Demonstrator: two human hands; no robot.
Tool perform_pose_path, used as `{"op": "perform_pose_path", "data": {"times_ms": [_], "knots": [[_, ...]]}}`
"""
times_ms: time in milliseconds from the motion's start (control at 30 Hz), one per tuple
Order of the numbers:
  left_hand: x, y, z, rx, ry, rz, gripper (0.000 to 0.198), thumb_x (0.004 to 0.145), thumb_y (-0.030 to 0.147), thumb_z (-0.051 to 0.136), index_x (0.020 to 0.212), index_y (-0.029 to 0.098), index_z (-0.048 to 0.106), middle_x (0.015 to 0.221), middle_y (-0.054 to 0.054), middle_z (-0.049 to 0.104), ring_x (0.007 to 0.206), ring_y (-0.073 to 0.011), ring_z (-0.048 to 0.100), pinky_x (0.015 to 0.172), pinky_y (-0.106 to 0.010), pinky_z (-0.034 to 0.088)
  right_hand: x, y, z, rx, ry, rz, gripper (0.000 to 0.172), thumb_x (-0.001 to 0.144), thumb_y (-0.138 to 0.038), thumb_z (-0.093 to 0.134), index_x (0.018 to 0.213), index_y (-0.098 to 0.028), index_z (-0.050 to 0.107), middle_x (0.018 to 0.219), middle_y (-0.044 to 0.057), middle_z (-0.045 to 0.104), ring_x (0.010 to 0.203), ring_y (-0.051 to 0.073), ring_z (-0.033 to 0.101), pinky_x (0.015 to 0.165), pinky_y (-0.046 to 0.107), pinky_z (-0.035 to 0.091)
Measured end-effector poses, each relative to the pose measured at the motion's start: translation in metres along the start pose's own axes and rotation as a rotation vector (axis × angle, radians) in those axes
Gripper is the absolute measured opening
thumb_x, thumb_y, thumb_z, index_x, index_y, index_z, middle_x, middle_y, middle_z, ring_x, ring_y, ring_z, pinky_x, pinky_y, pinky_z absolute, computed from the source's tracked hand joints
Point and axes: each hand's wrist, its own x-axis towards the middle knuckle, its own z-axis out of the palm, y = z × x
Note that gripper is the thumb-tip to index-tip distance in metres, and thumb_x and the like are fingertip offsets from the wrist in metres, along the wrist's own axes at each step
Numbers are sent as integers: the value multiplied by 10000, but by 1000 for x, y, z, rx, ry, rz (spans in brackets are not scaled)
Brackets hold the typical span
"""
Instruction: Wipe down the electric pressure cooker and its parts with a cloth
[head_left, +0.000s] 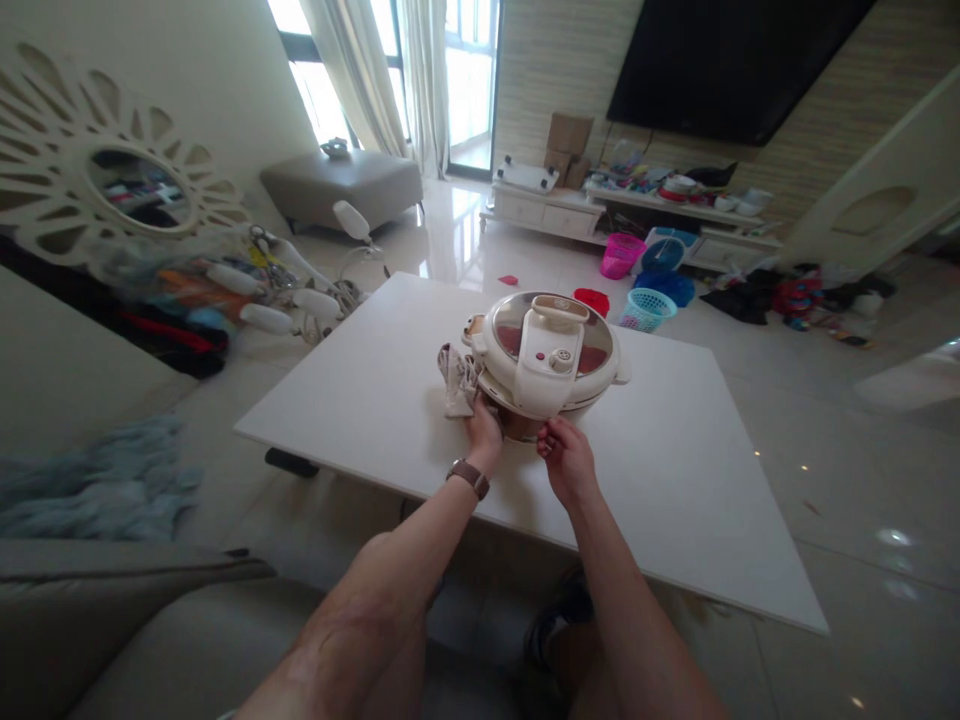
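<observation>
A cream-and-brown electric pressure cooker (547, 375) with a shiny lid rim stands on the white table. Its lid is on, and a knob and a small red button show on the lid's cream bridge. At the cooker's lower left side, my left hand (484, 430) has its fingers partly hidden, closed around a crumpled pale cloth (456, 385) that sticks out beyond them. My right hand (561, 448) is at the cooker's front, just below the lid edge, with its fingers curled together. Whatever those fingers may pinch is too small to make out.
The white table (667, 470) carries the cooker. Past its far edge, a pink basket (621, 256), a light blue basket (647, 309) and a red container (592, 300) stand on the floor. A lamp with several white shades (266, 318) rises by the left edge. A sofa (180, 640) is at lower left.
</observation>
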Motion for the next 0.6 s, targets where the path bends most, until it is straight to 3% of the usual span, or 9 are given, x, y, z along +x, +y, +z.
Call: {"op": "perform_pose_path", "data": {"times_ms": [133, 300, 367, 533, 600], "knots": [[-19, 2, 3, 2, 25, 21, 396, 1043, 397, 520, 1369, 228, 670, 1527, -61, 661, 1497, -200, 545, 1278, -376, 394, 3, 3, -3, 32, 2, 8, 362, 605, -468, 856, 702, -212, 619, 619, -18, 622, 529, 98, 517, 481, 228, 359], [18, 38, 0, -68, -28, 140, 377, 1041, 346, 548, 1359, 205, 693, 1524, -68, 666, 1510, -211, 537, 1296, -359, 369, 2, 6, 0, 121, 43, 7, 420, 634, -529, 887, 746, -217, 630, 621, -26, 610, 548, 99, 505, 481, 218, 369], [22, 47, -2, -84, -66, 161, 377, 1035, 324, 564, 1368, 204, 691, 1539, -61, 654, 1530, -213, 513, 1312, -373, 351, 1, 7, 0, 127, 40, -4, 454, 627, -545, 915, 750, -218, 625, 621, -30, 606, 549, 96, 498, 477, 211, 359], [-13, 36, -2, -44, -54, 133, 375, 1038, 349, 583, 1392, 257, 666, 1508, -22, 678, 1589, -183, 428, 1357, -388, 271, 2, 9, -3, 94, 5, -19, 493, 618, -569, 940, 746, -213, 623, 635, -28, 608, 552, 98, 503, 474, 222, 358], [-16, 35, -1, -74, -38, 140, 357, 1036, 347, 586, 1366, 248, 677, 1519, -31, 670, 1582, -184, 440, 1354, -372, 275, 2, 10, -4, 85, 1, -31, 497, 623, -574, 940, 749, -209, 627, 642, -29, 606, 561, 98, 511, 480, 224, 365]]}}
